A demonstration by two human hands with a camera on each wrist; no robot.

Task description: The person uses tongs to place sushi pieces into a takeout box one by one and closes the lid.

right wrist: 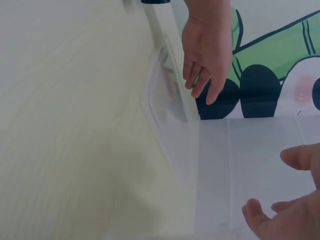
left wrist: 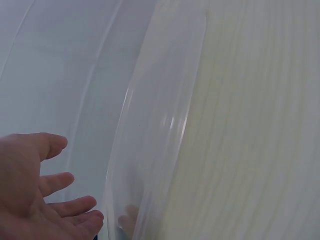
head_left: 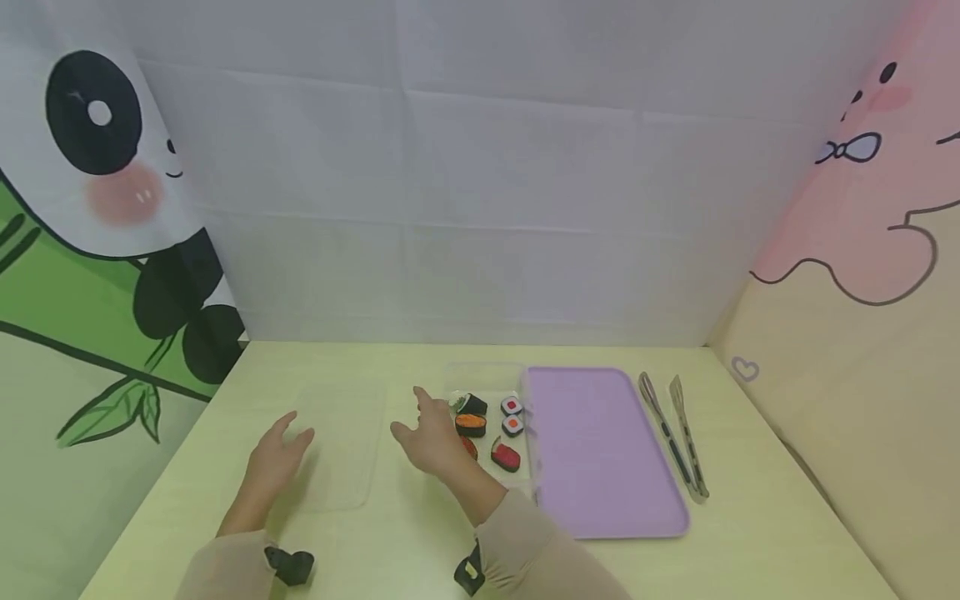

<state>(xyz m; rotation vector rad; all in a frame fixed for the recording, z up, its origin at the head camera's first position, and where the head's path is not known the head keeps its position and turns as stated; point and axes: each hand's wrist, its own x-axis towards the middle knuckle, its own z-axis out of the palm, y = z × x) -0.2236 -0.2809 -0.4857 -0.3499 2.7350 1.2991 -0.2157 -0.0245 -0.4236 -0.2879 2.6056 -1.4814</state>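
Note:
A clear plastic lid or shallow tray (head_left: 337,454) lies on the table between the two hands. My left hand (head_left: 274,468) hovers at its left edge, fingers spread, holding nothing; the left wrist view shows it beside the clear plastic (left wrist: 155,110). Palm turned inward, my right hand (head_left: 435,437) is held above the table with fingers loosely extended and nothing in them. Just right of it sits a clear container (head_left: 483,379) of sushi pieces: an orange-topped piece (head_left: 470,424), a red-topped piece (head_left: 506,455), small round rolls (head_left: 512,426) and others. The right hand partly hides one piece.
Against the container's right side lies a purple tray (head_left: 607,458). Metal tongs (head_left: 678,437) rest to the right of that tray. A white sheet (head_left: 480,208) hangs behind the table, and printed cloths flank it on both sides.

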